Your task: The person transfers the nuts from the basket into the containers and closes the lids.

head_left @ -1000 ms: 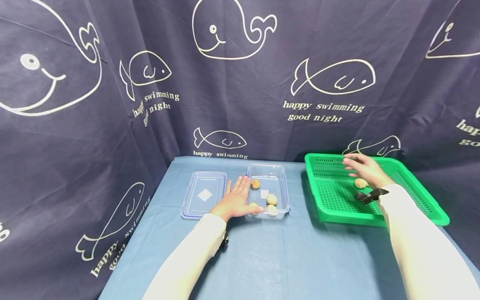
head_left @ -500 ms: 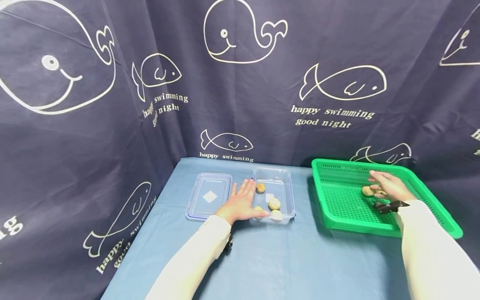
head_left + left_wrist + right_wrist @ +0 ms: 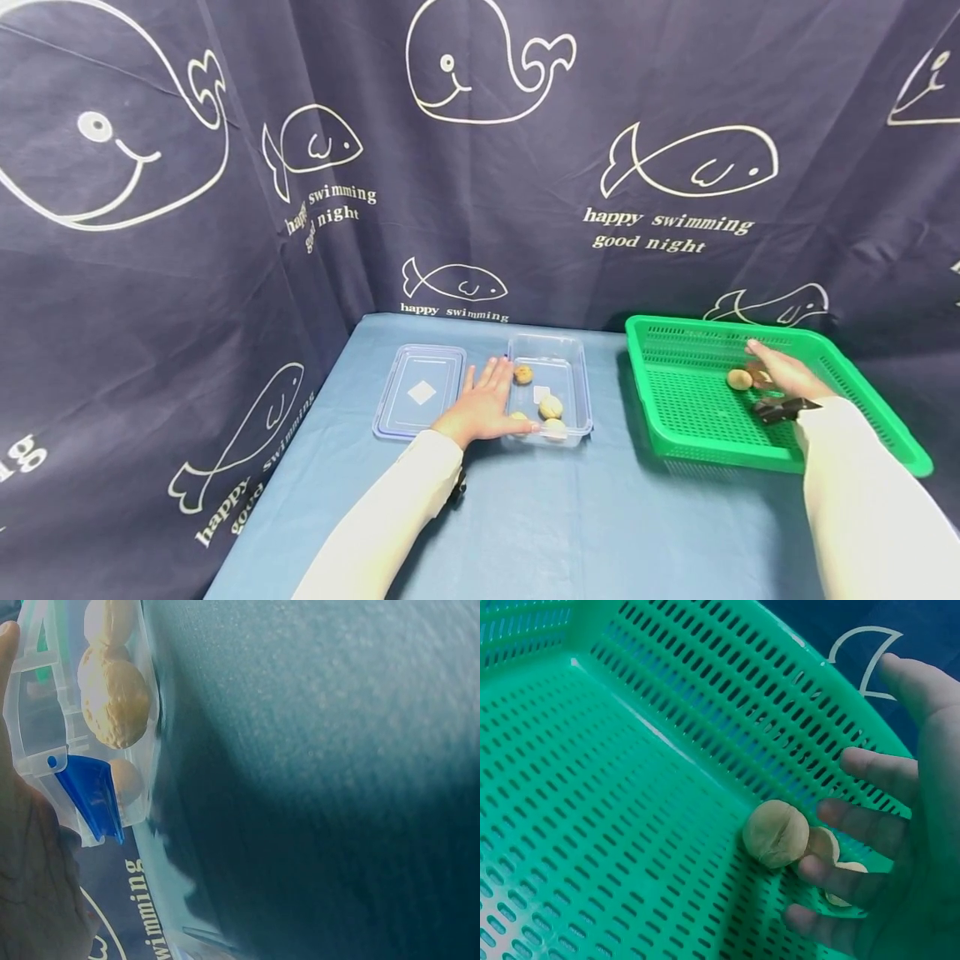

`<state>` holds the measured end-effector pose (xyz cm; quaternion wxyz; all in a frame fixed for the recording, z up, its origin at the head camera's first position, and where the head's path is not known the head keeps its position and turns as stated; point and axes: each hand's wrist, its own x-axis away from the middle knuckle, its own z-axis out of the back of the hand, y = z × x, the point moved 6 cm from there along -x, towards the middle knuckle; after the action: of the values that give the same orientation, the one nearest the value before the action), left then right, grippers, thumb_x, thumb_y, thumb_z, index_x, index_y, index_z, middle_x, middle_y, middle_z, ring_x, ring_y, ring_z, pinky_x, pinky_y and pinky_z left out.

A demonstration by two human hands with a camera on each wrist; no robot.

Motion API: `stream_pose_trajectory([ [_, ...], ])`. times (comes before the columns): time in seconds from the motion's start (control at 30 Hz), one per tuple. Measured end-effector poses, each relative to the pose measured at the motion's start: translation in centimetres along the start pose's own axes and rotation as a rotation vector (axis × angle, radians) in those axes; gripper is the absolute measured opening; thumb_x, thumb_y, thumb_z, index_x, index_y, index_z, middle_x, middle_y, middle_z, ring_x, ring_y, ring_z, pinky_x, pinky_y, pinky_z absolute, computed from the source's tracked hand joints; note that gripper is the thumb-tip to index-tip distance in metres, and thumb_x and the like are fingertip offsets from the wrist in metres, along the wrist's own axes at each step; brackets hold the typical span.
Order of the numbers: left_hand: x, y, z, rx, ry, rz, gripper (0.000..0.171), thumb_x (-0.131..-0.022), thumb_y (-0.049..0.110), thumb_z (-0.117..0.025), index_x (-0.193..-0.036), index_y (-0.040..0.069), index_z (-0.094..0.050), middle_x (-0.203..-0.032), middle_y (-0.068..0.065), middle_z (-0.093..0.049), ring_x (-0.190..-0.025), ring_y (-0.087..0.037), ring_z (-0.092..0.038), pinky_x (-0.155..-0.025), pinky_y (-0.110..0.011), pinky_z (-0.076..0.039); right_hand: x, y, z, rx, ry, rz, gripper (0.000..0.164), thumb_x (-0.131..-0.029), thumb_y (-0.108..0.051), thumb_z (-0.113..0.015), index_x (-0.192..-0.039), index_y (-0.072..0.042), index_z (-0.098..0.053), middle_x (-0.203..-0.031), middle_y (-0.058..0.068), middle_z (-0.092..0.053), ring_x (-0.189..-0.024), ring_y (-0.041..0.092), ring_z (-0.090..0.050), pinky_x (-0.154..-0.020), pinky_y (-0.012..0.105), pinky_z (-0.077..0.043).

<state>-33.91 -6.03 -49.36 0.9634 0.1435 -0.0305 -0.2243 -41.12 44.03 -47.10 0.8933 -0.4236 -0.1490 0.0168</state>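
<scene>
My left hand [image 3: 480, 412] lies with spread fingers along the left side of a clear plastic box [image 3: 567, 379]. Inside the box are several walnuts, one walnut [image 3: 522, 375] at the back left and another walnut [image 3: 551, 407] near the front. The left wrist view shows a walnut [image 3: 116, 703] through the box wall, beside a blue clip [image 3: 91, 796]. Over the green basket [image 3: 675, 408], my right hand [image 3: 795, 377] reaches down with its fingers apart. Close to its fingertips, a walnut [image 3: 776, 833] sits on the basket floor; others behind are partly hidden by the fingers.
A clear lid [image 3: 420, 392] with a blue edge lies on the table left of the box. Blue cloth [image 3: 555, 517] covers the table. A dark printed curtain [image 3: 525, 208] hangs right behind the box and basket.
My right hand has gone lower and rightward in the basket, down to the walnuts. My left hand keeps its place at the box. The head view has shifted slightly.
</scene>
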Motion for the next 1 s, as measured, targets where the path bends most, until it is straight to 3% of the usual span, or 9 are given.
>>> stream_pose_trajectory([
  [0.07,-0.1,-0.1,-0.1,0.001,-0.004,0.005,0.121,-0.081,0.081,-0.054,-0.162,0.002,-0.011,-0.169,-0.016,-0.011,-0.156,-0.031,-0.004,-0.122,-0.059,-0.002,-0.2,-0.1,-0.3,0.062,-0.028,0.016,0.084,-0.107,-0.055,-0.011,-0.153,0.016,-0.01,-0.15,0.045,-0.019,-0.134,0.06,-0.035,-0.102,0.059,-0.046],
  [0.1,-0.1,-0.1,-0.1,0.001,-0.006,0.006,0.121,-0.081,0.081,-0.054,-0.162,0.002,-0.011,-0.169,-0.016,-0.011,-0.156,-0.031,-0.004,-0.122,-0.058,-0.001,-0.2,-0.2,-0.5,0.091,-0.043,0.022,0.083,-0.107,-0.053,-0.01,-0.152,0.018,-0.009,-0.149,0.046,-0.019,-0.137,0.061,-0.029,-0.104,0.061,-0.043],
  [0.17,-0.1,-0.1,-0.1,-0.011,-0.016,0.009,0.121,-0.081,0.081,-0.055,-0.162,0.003,-0.011,-0.169,-0.015,-0.01,-0.156,-0.031,-0.004,-0.123,-0.057,-0.001,-0.2,-0.2,-0.9,0.1,-0.072,0.013,0.083,-0.108,-0.051,-0.01,-0.151,0.02,-0.006,-0.148,0.046,-0.018,-0.137,0.062,-0.026,-0.106,0.064,-0.039],
  [0.33,-0.3,-0.2,-0.4,-0.027,-0.017,0.02,0.122,-0.08,0.085,-0.051,-0.163,0.005,-0.009,-0.17,-0.013,-0.008,-0.156,-0.029,-0.002,-0.123,-0.055,0.0,-0.2,-0.3,-1.1,0.138,-0.061,0.03,0.083,-0.108,-0.051,-0.021,-0.15,0.02,-0.012,-0.15,0.046,-0.021,-0.137,0.06,-0.031,-0.104,0.062,-0.042],
  [0.47,-0.3,-0.4,-0.4,-0.033,-0.019,0.032,0.123,-0.08,0.086,-0.051,-0.163,0.007,-0.008,-0.17,-0.012,-0.007,-0.156,-0.027,-0.001,-0.123,-0.054,0.001,-0.6,-0.1,-0.8,0.297,-0.02,0.065,0.077,-0.107,-0.049,-0.038,-0.151,0.012,-0.028,-0.151,0.044,-0.024,-0.133,0.062,-0.034,-0.1,0.066,-0.042],
  [0.6,-0.2,-0.4,-0.4,-0.033,-0.019,0.032,0.122,-0.08,0.085,-0.052,-0.163,0.006,-0.008,-0.17,-0.012,-0.007,-0.156,-0.026,0.001,-0.123,-0.055,0.001,-0.9,0.4,-0.9,0.42,-0.019,0.121,0.062,-0.103,-0.036,-0.055,-0.142,0.011,-0.045,-0.139,0.046,-0.041,-0.125,0.064,-0.042,-0.095,0.065,-0.044],
  [0.7,-0.2,-0.5,-0.4,-0.035,-0.021,0.037,0.122,-0.08,0.085,-0.051,-0.163,0.007,-0.007,-0.17,-0.011,-0.007,-0.156,-0.024,0.003,-0.123,-0.054,0.001,-1.1,0.4,-1.1,0.454,-0.03,0.164,0.049,-0.098,-0.021,-0.066,-0.131,0.013,-0.054,-0.126,0.044,-0.054,-0.116,0.062,-0.052,-0.092,0.06,-0.049],
  [0.87,-0.1,-0.4,-0.2,-0.023,-0.018,0.041,0.123,-0.079,0.085,-0.052,-0.163,0.007,-0.007,-0.17,-0.011,-0.007,-0.156,-0.024,0.002,-0.123,-0.054,0.002,-1.2,0.3,-1.3,0.466,-0.058,0.175,0.04,-0.092,-0.01,-0.072,-0.118,0.017,-0.059,-0.119,0.043,-0.058,-0.113,0.062,-0.054,-0.086,0.053,-0.054],
  [1.0,-0.1,-0.3,-0.2,-0.015,-0.014,0.033,0.121,-0.08,0.083,-0.054,-0.163,0.005,-0.01,-0.17,-0.012,-0.008,-0.156,-0.026,0.0,-0.123,-0.054,0.002,-1.2,0.5,-1.0,0.473,-0.053,0.162,0.042,-0.092,-0.011,-0.072,-0.119,0.018,-0.058,-0.116,0.042,-0.06,-0.107,0.056,-0.06,-0.081,0.041,-0.054],
])
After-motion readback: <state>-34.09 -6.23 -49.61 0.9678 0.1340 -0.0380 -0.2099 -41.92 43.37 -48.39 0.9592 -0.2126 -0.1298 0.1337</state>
